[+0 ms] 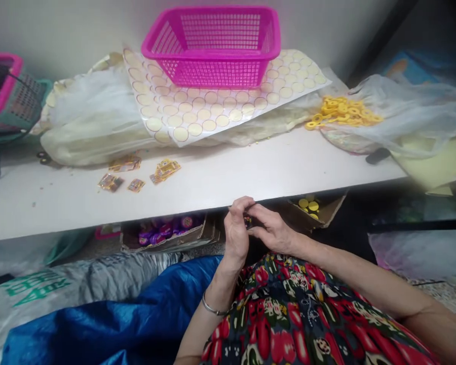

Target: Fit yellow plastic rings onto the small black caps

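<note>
At the table's front edge my left hand (236,229) and my right hand (276,231) meet with fingers bent. Between their fingertips is a small dark piece with colored specks (248,221); the fingers cover most of it, so its kind does not show. A metal bangle (212,307) circles my left wrist. On the white table (213,175), up and to the left of my hands, lie several small orange printed packets (136,185). Below the tabletop, a cardboard box (203,234) of purple round pieces (167,229) stands to the left of my hands.
A pink basket (213,53) sits on sheets of round stickers (197,124) at the back. Yellow ring-shaped links (345,111) spill from a clear bag (414,114) on the right. Yellow discs (308,205) lie in another box (332,210) below. Blue sheeting (137,324) covers the lower left.
</note>
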Demonstrator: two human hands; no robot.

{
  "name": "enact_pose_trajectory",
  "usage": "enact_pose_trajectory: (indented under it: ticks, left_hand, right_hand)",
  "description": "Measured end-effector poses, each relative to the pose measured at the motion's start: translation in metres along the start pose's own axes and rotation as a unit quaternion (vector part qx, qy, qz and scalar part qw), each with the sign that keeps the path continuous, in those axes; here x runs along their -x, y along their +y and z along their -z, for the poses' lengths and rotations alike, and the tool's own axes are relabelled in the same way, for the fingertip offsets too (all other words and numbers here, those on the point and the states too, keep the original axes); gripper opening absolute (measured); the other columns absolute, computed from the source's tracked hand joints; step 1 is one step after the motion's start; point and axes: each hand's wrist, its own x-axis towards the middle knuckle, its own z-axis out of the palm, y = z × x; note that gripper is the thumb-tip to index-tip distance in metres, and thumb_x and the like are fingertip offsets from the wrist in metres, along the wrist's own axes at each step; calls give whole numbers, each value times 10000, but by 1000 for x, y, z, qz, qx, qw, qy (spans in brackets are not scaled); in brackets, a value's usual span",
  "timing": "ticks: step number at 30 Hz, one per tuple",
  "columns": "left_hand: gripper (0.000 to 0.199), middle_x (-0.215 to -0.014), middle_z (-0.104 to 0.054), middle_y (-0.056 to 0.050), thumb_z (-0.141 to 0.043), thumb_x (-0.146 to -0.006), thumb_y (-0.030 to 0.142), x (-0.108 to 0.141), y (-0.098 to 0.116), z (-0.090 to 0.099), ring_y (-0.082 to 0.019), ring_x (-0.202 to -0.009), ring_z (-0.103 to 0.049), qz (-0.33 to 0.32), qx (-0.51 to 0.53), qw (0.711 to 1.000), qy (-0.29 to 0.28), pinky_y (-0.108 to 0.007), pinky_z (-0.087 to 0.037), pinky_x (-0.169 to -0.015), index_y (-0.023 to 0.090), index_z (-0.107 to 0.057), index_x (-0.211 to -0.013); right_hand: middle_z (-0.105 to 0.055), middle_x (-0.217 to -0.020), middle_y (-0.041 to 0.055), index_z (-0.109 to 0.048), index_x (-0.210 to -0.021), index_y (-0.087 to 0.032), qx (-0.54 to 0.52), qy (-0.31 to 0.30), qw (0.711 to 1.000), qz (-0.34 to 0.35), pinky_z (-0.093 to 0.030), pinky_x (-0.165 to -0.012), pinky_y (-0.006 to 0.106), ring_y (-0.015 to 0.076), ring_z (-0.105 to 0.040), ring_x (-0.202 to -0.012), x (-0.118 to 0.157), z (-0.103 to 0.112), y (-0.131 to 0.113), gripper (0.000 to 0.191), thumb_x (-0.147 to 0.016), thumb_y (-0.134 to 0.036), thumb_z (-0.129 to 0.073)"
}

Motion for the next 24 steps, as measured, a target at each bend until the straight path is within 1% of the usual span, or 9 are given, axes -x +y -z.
enact_pose_trajectory:
  ticks: [3,6,8,10,12,14,16,19,24]
  left_hand:
    - [719,-1130,-575,-89,-145,-801,672,1,-2,-2,-202,-1070,-519,-55,-115,991,-40,-361,-388,-966,188,-619,-1039]
    - [790,-1246,-508,-104,-152,-741,732,0,-4,-4,-234,-1154,-457,-44,-162,985,-45,-400,-351,-995,208,-533,-1194]
    - [840,-1274,-492,-110,-117,-712,756,0,-2,-6,-245,-1161,-451,-26,-114,992,-42,-416,-366,-979,216,-497,-1232]
    - [854,-1257,-512,-119,-87,-709,757,0,1,-9,-248,-1143,-473,-9,-5,999,-50,-418,-397,-951,213,-497,-1225]
    - [801,-1229,-535,-126,-236,-702,763,-1,5,-13,-257,-1141,-484,-8,94,994,-61,-406,-416,-939,207,-514,-1206]
    - [716,-1225,-538,-116,-570,-619,667,-1,7,-16,-266,-1161,-472,-29,106,991,-71,-378,-413,-957,209,-552,-1169]
    - [635,-1216,-544,-95,-777,-518,442,-2,7,-20,-260,-1161,-474,-55,48,994,-76,-354,-402,-978,218,-615,-1089]
    - [448,-1160,-573,-76,-779,-560,271,-7,5,-28,-234,-1107,-516,-61,-26,995,-79,-355,-407,-977,221,-666,-990]
    - [344,-998,-608,-52,-767,-566,290,-42,3,-52,-198,-966,-552,-71,-84,992,-54,-317,-456,-859,219,-688,-892]
  right_hand:
    - [-570,-959,65,-549,-1065,-210,-7,21,1000,-5,-460,-835,351,190,-532,-941,6,8,0,293,-781,-140,-545]
    - [-558,-884,50,-564,-1004,-206,-15,42,999,-5,-468,-788,324,172,-535,-866,10,14,0,234,-779,-146,-564]
    - [-557,-889,47,-568,-997,-208,-31,48,998,-5,-469,-786,319,166,-538,-862,12,17,-1,232,-773,-149,-578]
    - [-569,-940,53,-566,-1031,-211,-56,51,997,-2,-461,-825,330,170,-544,-906,12,20,-1,272,-767,-151,-590]
    - [-579,-987,59,-563,-1067,-210,-82,60,995,1,-446,-870,346,178,-544,-955,13,23,-1,307,-768,-153,-594]
    - [-584,-1009,63,-569,-1078,-209,-98,86,991,9,-444,-883,351,179,-546,-970,13,26,1,299,-783,-154,-573]
    - [-580,-1020,66,-579,-1076,-212,-96,123,987,21,-454,-869,345,175,-549,-968,13,28,4,283,-802,-153,-544]
    - [-574,-1019,65,-572,-1103,-225,-64,159,984,43,-472,-837,327,167,-552,-956,11,35,9,313,-807,-139,-517]
    - [-569,-958,63,-544,-1118,-199,29,173,984,24,-478,-771,295,150,-560,-867,3,64,26,374,-785,-61,-443]
